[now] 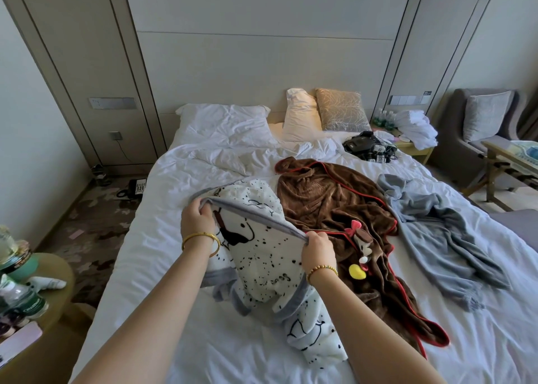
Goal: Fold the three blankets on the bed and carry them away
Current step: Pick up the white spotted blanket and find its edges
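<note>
At the near left I saw a round side table (55, 270) with bottles (20, 293) on it. On the floor beyond it, by the bed's left side, lay a black phone (136, 187).

On the bed (163, 238), the white blanket (262, 255), spotted black with a grey border, lay bunched at the near middle. My left hand (198, 219) gripped its grey edge, fingers curled over the hem at the far left corner of the lifted part. My right hand (317, 251) clenched the same edge further right, so the hem ran taut between the two and that strip was raised off the sheet. The rest of it trailed down toward me.

Just right of it, touching it, the brown blanket (329, 203) with red trim lay spread and rumpled, running from the middle of the bed toward the near edge. A small plush figure (361, 247) sat on it beside my right hand.

Right again, the grey blanket (436, 220) lay crumpled, its left edge meeting the brown one.

Far behind, pillows (302, 116) leaned at the headboard, and dark gear with cables (369, 148) sat near the bed's far right corner. An armchair (471, 127) stood at the far right.
</note>
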`<move>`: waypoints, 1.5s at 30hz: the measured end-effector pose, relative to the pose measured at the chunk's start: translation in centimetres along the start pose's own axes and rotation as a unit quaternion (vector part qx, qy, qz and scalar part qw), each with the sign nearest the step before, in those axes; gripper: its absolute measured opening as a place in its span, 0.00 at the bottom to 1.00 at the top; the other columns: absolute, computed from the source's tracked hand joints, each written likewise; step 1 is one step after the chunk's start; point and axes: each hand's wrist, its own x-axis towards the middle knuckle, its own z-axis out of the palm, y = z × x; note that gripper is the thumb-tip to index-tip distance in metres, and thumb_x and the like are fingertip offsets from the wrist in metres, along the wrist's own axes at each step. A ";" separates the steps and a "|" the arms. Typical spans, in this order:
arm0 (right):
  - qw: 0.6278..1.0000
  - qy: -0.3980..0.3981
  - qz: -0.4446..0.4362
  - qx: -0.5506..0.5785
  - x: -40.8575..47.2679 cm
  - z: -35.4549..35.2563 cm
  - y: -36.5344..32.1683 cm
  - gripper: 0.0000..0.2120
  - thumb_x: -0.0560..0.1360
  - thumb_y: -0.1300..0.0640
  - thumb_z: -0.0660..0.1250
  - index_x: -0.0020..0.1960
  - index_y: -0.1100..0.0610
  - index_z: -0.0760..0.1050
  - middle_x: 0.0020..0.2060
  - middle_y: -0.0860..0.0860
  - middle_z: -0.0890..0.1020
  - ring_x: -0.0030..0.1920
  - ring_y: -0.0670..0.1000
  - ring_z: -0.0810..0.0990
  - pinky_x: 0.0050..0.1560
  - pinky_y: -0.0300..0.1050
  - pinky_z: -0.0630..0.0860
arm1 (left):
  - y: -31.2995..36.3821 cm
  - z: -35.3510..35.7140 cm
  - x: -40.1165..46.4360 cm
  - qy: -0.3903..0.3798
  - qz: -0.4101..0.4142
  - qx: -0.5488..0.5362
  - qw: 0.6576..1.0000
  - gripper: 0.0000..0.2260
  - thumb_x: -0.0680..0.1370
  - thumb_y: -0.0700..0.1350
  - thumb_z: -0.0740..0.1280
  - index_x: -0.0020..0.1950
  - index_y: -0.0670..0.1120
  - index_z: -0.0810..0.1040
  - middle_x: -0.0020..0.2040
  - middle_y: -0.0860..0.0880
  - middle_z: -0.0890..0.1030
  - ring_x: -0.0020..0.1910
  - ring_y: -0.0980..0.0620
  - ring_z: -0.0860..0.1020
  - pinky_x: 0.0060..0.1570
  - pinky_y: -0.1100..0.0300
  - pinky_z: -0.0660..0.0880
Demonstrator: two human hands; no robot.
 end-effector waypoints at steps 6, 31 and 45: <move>0.956 0.025 -0.060 0.286 2.3 -5.3 -4.3 0.17 0.77 0.65 0.53 0.64 0.56 0.65 0.41 0.51 0.76 0.34 0.47 0.73 0.33 0.40 0.69 | 0.6 -1.2 0.7 0.056 -0.002 0.009 0.998 0.14 0.79 0.36 0.54 0.60 0.45 0.74 0.60 0.44 0.76 0.56 0.42 0.75 0.46 0.57 0.69; 0.980 -0.110 -0.107 -0.130 2.0 -3.0 -4.8 0.14 0.73 0.64 0.55 0.52 0.56 0.77 0.52 0.55 0.77 0.55 0.58 0.75 0.64 0.56 0.68 | 1.9 1.2 -0.7 -0.065 0.135 0.188 0.971 0.10 0.78 0.46 0.56 0.54 0.46 0.75 0.31 0.50 0.72 0.31 0.47 0.70 0.29 0.59 0.64; 0.991 -0.060 -0.111 0.034 2.5 -1.5 -0.8 0.08 0.74 0.65 0.57 0.48 0.57 0.73 0.43 0.52 0.72 0.44 0.52 0.71 0.41 0.41 0.67 | -1.4 -0.2 1.2 0.052 0.042 0.083 0.994 0.10 0.80 0.43 0.53 0.56 0.45 0.72 0.31 0.48 0.72 0.30 0.44 0.70 0.29 0.55 0.67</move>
